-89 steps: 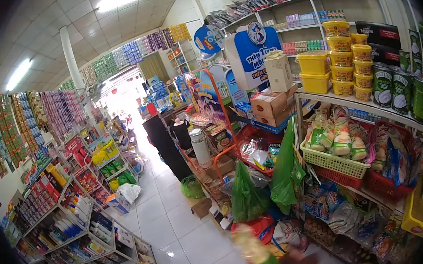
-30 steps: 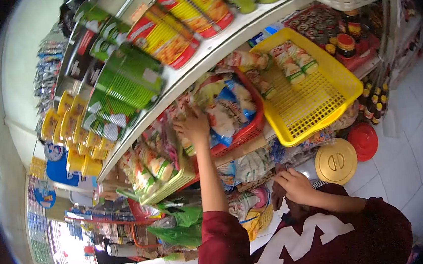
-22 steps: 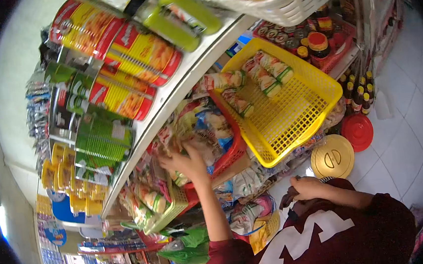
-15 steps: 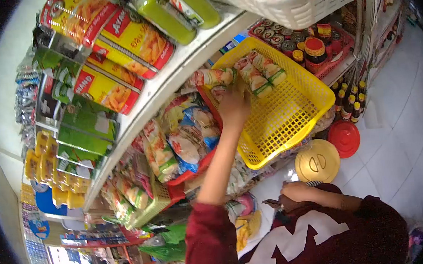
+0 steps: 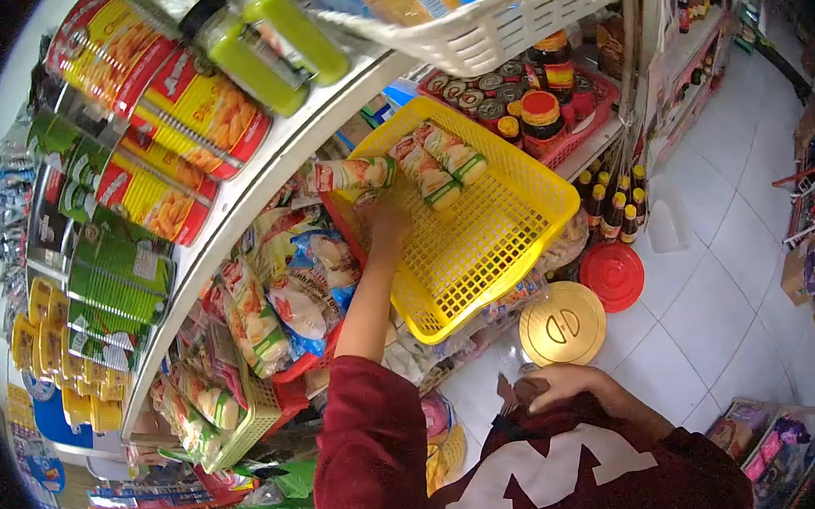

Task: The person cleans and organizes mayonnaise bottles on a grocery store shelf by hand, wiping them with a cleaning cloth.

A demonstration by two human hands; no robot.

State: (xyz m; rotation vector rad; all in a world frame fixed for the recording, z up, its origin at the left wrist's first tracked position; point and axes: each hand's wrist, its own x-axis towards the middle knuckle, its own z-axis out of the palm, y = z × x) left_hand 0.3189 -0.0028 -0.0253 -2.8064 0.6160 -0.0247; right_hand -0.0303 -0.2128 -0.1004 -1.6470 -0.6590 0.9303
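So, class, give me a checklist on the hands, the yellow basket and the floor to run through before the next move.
1. Left hand at the yellow basket: ok.
2. Left hand's grip on a packet: cannot tell; its fingers are blurred.
3. Right hand free: not ok; it holds a dark brown item.
4. Pair of packets lying side by side inside the basket: ok.
5. Every packet wholly inside the basket: not ok; the crosswise packet appears to reach past the rim.
6. Floor by the shelf free of things: not ok; a red round item is there.
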